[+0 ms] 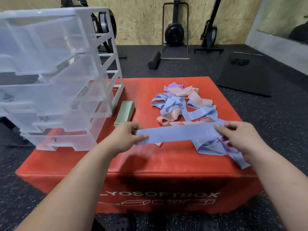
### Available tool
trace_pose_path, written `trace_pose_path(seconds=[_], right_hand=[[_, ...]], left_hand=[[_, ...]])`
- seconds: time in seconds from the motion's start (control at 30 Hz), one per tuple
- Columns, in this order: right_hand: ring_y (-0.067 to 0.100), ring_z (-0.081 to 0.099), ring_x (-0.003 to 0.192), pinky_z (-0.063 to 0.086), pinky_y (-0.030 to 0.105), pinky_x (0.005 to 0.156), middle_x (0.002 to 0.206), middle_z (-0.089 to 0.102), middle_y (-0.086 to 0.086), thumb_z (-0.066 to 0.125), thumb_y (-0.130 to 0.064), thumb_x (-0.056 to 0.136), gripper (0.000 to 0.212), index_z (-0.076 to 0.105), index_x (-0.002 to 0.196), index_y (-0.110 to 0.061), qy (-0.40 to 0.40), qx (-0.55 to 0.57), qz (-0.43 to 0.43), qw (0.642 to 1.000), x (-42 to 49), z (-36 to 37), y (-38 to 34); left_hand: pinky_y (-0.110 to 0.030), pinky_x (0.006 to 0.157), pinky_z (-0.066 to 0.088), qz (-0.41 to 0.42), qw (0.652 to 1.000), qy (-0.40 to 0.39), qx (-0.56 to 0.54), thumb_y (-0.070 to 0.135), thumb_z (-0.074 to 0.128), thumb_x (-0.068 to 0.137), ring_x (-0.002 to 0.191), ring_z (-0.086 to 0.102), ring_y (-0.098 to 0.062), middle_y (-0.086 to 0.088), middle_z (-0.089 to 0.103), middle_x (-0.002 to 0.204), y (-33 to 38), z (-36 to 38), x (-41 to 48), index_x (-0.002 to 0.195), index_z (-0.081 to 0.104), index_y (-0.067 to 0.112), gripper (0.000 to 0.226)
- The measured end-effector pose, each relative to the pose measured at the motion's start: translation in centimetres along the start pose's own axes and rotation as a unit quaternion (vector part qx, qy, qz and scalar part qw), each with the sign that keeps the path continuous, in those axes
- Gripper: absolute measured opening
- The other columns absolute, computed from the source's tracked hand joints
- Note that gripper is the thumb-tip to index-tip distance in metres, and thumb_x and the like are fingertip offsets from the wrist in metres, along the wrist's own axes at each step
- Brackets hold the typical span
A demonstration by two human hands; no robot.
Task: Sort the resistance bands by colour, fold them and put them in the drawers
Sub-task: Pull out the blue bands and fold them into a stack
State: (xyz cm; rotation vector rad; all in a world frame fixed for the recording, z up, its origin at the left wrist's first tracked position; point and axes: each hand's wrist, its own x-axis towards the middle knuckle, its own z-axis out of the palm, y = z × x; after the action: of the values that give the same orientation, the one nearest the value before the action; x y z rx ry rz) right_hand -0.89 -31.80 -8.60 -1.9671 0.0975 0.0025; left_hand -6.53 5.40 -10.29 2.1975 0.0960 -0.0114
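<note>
A clear drawer unit [55, 77] stood at the left of the red box [150, 164], a folded green band [124, 114] beside it. The left hand [128, 137] and right hand [240, 139] each pinched an end of a blue band [176, 133], stretched flat above the box. Behind lay a tangled pile of bands [181, 104].

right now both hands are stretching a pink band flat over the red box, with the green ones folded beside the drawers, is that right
Not quite: the band held flat between the left hand and the right hand is blue, not pink, as the head view shows. The rest holds: it is over the red box, and the green bands lie folded beside the drawers.
</note>
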Motion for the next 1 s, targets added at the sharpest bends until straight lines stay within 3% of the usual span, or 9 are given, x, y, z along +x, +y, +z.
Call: trace_pose_path(seconds=[0.13, 0.27, 0.4, 0.57, 0.67, 0.8, 1.0], right_hand=[[0.016, 0.048, 0.057, 0.033, 0.027, 0.054, 0.060, 0.047, -0.001, 0.080, -0.024, 0.091, 0.038, 0.054, 0.064, -0.016, -0.058, -0.089, 0.005, 0.994, -1.8, 0.8, 1.4], [0.003, 0.046, 0.042, 0.034, 0.017, 0.046, 0.049, 0.055, -0.010, 0.082, -0.025, 0.088, 0.025, 0.064, 0.073, -0.017, -0.044, -0.136, 0.008, 0.990, -2.5, 1.5, 2.6], [0.012, 0.060, 0.064, 0.038, 0.025, 0.060, 0.062, 0.066, -0.011, 0.083, -0.031, 0.085, 0.016, 0.073, 0.089, -0.019, -0.036, -0.271, -0.015, 0.962, -3.4, 2.0, 3.8], [0.019, 0.068, 0.093, 0.049, 0.031, 0.075, 0.089, 0.071, -0.011, 0.082, -0.046, 0.080, 0.032, 0.066, 0.104, -0.031, -0.014, -0.405, -0.044, 0.913, -4.4, 2.7, 5.5], [0.017, 0.065, 0.094, 0.045, 0.030, 0.073, 0.090, 0.068, -0.014, 0.079, -0.056, 0.078, 0.032, 0.063, 0.098, -0.036, 0.004, -0.432, -0.047, 0.901, -4.4, 2.4, 5.6], [0.018, 0.069, 0.089, 0.056, 0.035, 0.078, 0.080, 0.069, -0.013, 0.079, -0.053, 0.074, 0.026, 0.067, 0.085, -0.034, -0.009, -0.423, -0.038, 0.905, -3.6, 1.5, 5.4], [0.018, 0.064, 0.087, 0.053, 0.033, 0.080, 0.088, 0.070, -0.012, 0.077, -0.032, 0.084, 0.024, 0.073, 0.107, -0.033, 0.021, -0.396, -0.099, 0.912, -1.4, 0.5, 3.7]], left_hand=[[-0.033, 0.075, 0.055, -0.035, 0.999, -0.029, -0.008, 0.014, 0.078, 0.093, 0.072, 0.065, -0.010, -0.009, 0.078, 0.088, -1.4, -0.7, -2.5, 0.097, 0.081, 0.020, 0.008], [-0.033, 0.072, 0.056, -0.049, 0.998, -0.024, 0.007, 0.008, 0.076, 0.093, 0.064, 0.064, -0.010, -0.003, 0.071, 0.077, -2.5, -0.7, -4.0, 0.103, 0.080, 0.019, 0.016], [-0.026, 0.068, 0.050, -0.050, 0.991, -0.023, 0.118, 0.018, 0.076, 0.091, 0.069, 0.068, -0.009, 0.004, 0.075, 0.083, -3.5, 0.0, -4.6, 0.105, 0.074, 0.030, 0.018], [-0.036, 0.083, 0.055, -0.020, 0.965, 0.004, 0.263, 0.023, 0.066, 0.087, 0.095, 0.066, -0.019, 0.011, 0.067, 0.090, -3.9, 1.3, -5.0, 0.118, 0.068, 0.033, 0.032], [-0.043, 0.089, 0.054, 0.008, 0.942, 0.000, 0.336, 0.029, 0.069, 0.088, 0.107, 0.056, -0.024, 0.004, 0.058, 0.105, -3.7, 1.5, -4.9, 0.130, 0.061, 0.034, 0.043], [-0.044, 0.092, 0.053, 0.012, 0.940, 0.009, 0.340, 0.030, 0.072, 0.088, 0.112, 0.053, -0.025, 0.003, 0.057, 0.112, -3.3, 1.5, -4.4, 0.136, 0.059, 0.034, 0.051], [-0.042, 0.096, 0.053, 0.052, 0.953, 0.050, 0.294, 0.033, 0.072, 0.092, 0.114, 0.053, -0.021, 0.006, 0.059, 0.112, -2.2, 2.0, -3.6, 0.135, 0.062, 0.032, 0.043]])
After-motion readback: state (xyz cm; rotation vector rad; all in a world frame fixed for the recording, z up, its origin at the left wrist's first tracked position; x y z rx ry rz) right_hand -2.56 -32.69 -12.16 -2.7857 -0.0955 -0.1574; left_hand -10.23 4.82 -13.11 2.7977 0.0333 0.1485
